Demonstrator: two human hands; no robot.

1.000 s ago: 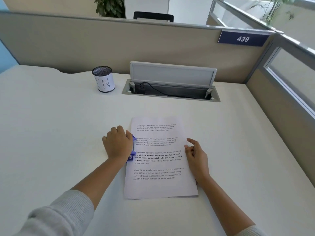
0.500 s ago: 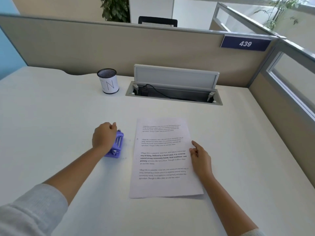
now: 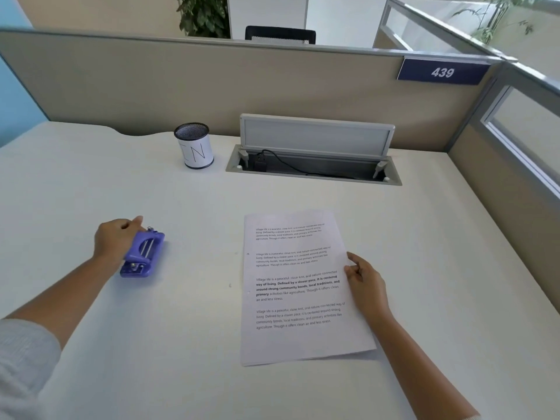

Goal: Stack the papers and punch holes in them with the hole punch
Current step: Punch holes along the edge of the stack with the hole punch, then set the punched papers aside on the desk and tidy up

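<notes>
The left hand (image 3: 116, 239), fingers curled on the hole punch (image 3: 143, 253), parks it aside on the surface (image 3: 188, 328); right hand (image 3: 365, 281) fingers seemingly pinch the papers (image 3: 295, 286) edge, steadying them.

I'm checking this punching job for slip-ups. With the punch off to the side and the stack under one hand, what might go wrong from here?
1. The papers are held only at their right edge by the right hand; the sheets may fan out, misaligning the holes.
2. The left hand has the hole punch tilted in its grip; punched bits might spill onto the desk.
</notes>
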